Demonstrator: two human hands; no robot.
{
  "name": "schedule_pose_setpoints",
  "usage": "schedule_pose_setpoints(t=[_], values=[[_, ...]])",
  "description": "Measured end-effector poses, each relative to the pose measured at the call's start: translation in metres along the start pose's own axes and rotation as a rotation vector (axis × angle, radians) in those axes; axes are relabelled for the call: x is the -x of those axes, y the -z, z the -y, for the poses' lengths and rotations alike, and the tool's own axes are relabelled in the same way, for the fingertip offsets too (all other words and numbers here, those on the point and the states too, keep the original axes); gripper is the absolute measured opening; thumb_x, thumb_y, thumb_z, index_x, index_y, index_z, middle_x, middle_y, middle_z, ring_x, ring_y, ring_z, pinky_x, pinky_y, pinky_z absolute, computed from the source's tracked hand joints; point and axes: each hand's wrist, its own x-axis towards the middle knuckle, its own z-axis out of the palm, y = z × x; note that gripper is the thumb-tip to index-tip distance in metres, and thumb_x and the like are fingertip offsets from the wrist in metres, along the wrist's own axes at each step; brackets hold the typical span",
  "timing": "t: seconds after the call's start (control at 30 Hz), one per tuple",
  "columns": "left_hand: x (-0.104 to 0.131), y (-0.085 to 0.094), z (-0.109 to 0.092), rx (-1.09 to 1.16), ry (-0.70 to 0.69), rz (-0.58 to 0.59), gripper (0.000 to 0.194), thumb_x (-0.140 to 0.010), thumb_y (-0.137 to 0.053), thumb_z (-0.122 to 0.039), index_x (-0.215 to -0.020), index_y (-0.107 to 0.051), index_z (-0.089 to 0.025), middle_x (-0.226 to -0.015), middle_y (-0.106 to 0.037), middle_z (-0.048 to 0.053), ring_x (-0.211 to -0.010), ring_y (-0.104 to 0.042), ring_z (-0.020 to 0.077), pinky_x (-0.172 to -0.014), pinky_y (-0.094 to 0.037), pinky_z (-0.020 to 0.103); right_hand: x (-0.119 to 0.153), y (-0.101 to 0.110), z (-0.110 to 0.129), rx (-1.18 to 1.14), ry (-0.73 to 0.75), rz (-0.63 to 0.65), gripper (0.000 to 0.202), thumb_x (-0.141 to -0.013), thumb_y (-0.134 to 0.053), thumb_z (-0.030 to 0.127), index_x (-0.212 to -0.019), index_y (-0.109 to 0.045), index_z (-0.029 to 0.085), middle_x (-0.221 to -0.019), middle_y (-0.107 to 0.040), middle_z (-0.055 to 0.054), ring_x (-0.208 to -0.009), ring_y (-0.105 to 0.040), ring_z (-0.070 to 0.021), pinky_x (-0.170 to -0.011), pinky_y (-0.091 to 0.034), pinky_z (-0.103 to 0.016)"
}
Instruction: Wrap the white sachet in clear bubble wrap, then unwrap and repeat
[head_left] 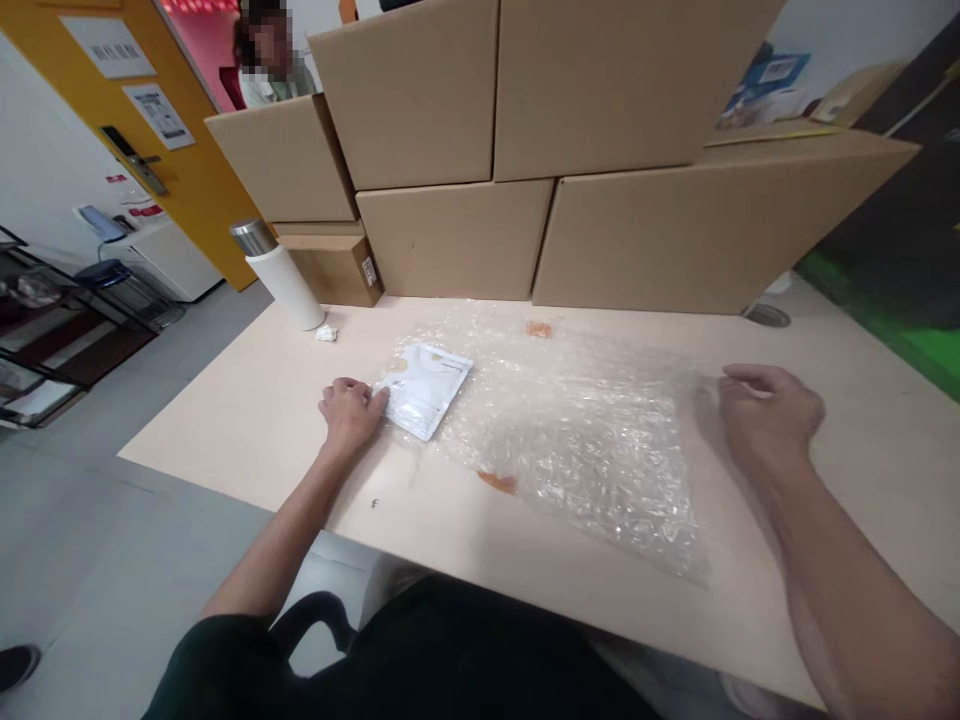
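Note:
Clear bubble wrap (577,450) lies spread over the light wooden table (435,540), with brown tape at its upper and lower edges. On its left part rests a flat white packet (429,390). My left hand (352,412) is at the packet's left edge, fingers curled low on the table; whether they grip the wrap is hidden. Beyond the right edge of the wrap, my right hand (771,412) is raised a little above the table, its fingers curled together. Anything pinched between them is too small to make out.
Large cardboard boxes (457,240) stand stacked along the table's back edge. A white bottle (283,285) with a metal cap and a crumpled white scrap (327,333) are at the back left. A person (271,60) is behind the boxes.

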Motion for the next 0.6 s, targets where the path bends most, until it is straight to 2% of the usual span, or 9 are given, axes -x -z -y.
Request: schedule_pose_setpoints(t=[0.1,0.17,0.23,0.33,0.43,0.5,0.53,0.6], values=[[0.003,0.004,-0.001,-0.037,-0.041,0.076,0.047,-0.093,-0.041,-0.055,-0.090,-0.070,-0.017,-0.114,-0.059,0.018,-0.111,-0.057,0.0354,-0.095,-0.043,0.047,0.014,0.009,0.041,-0.038,0.124,0.059,0.019,-0.073,-0.061,0.027,-0.085,-0.072,0.019,-0.093,-0.073,-0.015,-0.085,-0.063,-0.0259,-0.077,-0.052,-0.040],[0.005,0.008,-0.001,-0.031,-0.047,0.120,0.049,-0.094,-0.039,-0.056,-0.089,-0.068,-0.017,-0.107,-0.060,0.016,-0.099,-0.062,0.0319,-0.087,-0.046,0.042,0.033,0.011,0.079,-0.133,0.332,0.168,0.022,-0.081,-0.059,0.034,-0.092,-0.072,0.020,-0.100,-0.073,-0.014,-0.100,-0.062,-0.0273,-0.081,-0.052,-0.041],[0.010,0.013,-0.002,-0.036,-0.046,0.138,0.048,-0.094,-0.037,-0.056,-0.086,-0.065,-0.017,-0.102,-0.061,0.015,-0.091,-0.064,0.0299,-0.078,-0.045,0.039,0.057,0.007,0.115,-0.199,0.524,0.349,0.021,-0.086,-0.059,0.037,-0.095,-0.071,0.022,-0.101,-0.073,-0.012,-0.101,-0.062,-0.0270,-0.085,-0.051,-0.044],[0.024,0.022,-0.004,-0.025,-0.077,0.200,0.047,-0.094,-0.038,-0.055,-0.072,-0.060,-0.020,-0.082,-0.063,0.010,-0.079,-0.062,0.0274,-0.067,-0.040,0.035,0.096,-0.011,0.154,-0.263,0.738,0.642,0.017,-0.090,-0.056,0.030,-0.096,-0.070,0.023,-0.099,-0.073,-0.008,-0.099,-0.062,-0.0259,-0.091,-0.049,-0.047],[0.043,0.033,-0.002,0.072,-0.113,0.323,0.051,-0.094,-0.040,-0.057,-0.058,-0.049,-0.022,-0.059,-0.055,0.005,-0.062,-0.055,0.0218,-0.059,-0.034,0.033,0.130,-0.032,0.172,-0.256,0.833,0.910,0.020,-0.093,-0.052,0.026,-0.101,-0.070,0.020,-0.104,-0.072,-0.010,-0.104,-0.060,-0.0263,-0.093,-0.048,-0.045],[0.054,0.037,0.003,0.192,-0.124,0.377,0.050,-0.093,-0.043,-0.057,-0.059,-0.049,-0.021,-0.057,-0.055,0.003,-0.057,-0.052,0.0184,-0.058,-0.034,0.031,0.148,-0.042,0.176,-0.177,0.850,1.060,0.021,-0.094,-0.051,0.025,-0.103,-0.069,0.018,-0.109,-0.070,-0.012,-0.105,-0.059,-0.0270,-0.092,-0.047,-0.044],[0.058,0.037,0.007,0.275,-0.117,0.392,0.045,-0.092,-0.045,-0.056,-0.065,-0.054,-0.020,-0.059,-0.057,0.002,-0.057,-0.053,0.0174,-0.058,-0.035,0.030,0.155,-0.045,0.176,-0.125,0.842,1.119,0.021,-0.095,-0.051,0.026,-0.103,-0.069,0.018,-0.111,-0.069,-0.012,-0.105,-0.058,-0.0275,-0.092,-0.047,-0.044],[0.064,0.037,0.015,0.475,-0.070,0.410,0.032,-0.091,-0.051,-0.051,-0.092,-0.060,-0.020,-0.067,-0.061,0.000,-0.058,-0.056,0.0162,-0.058,-0.040,0.029,0.166,-0.050,0.176,-0.038,0.779,1.184,0.022,-0.095,-0.051,0.029,-0.106,-0.067,0.018,-0.113,-0.068,-0.013,-0.106,-0.057,-0.0283,-0.090,-0.047,-0.043]])
